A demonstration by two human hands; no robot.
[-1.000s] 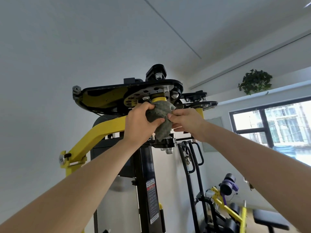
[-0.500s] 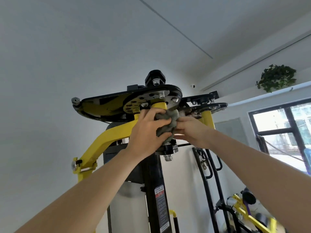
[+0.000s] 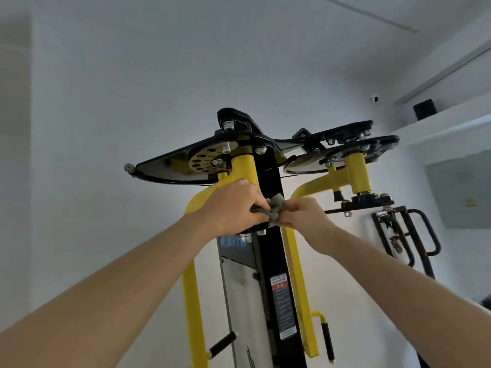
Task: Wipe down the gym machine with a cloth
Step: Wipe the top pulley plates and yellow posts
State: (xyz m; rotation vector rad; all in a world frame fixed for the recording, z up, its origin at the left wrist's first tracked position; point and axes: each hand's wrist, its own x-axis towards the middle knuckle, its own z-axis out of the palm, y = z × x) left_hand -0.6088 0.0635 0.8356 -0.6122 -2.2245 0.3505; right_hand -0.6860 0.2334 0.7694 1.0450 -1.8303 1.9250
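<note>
Grey soft cloth (image 3: 275,210) sits bunched up between your two hands, high on the tall yellow and black metal gym machine (image 3: 299,288). It is pressed near the bottom of the short yellow metal tube (image 3: 245,167), just in front of the wide black metal post (image 3: 269,261). Your left hand (image 3: 233,205) has its fingers curled round one end of the cloth. Your right hand (image 3: 305,215) pinches the other end, so both hands are closed on it. The cloth lies sideways, from one hand across to the other, like a fat little rope. The yellow tube stands straight up and down, from your hands to the round yellow plate with holes (image 3: 204,162) near the top. It looks like you are rubbing round the bottom of this tube. To do it well, pull the cloth tight against the tube and slide it side to side, one hand pulling while the other gives. Then work it up the tube bit by bit until you reach the plate. Watch out for the shiny silver bolts (image 3: 260,149) up there, because the cloth could catch on them. Your hands hide how far the cloth goes round the back, so you cannot tell from here.
</note>
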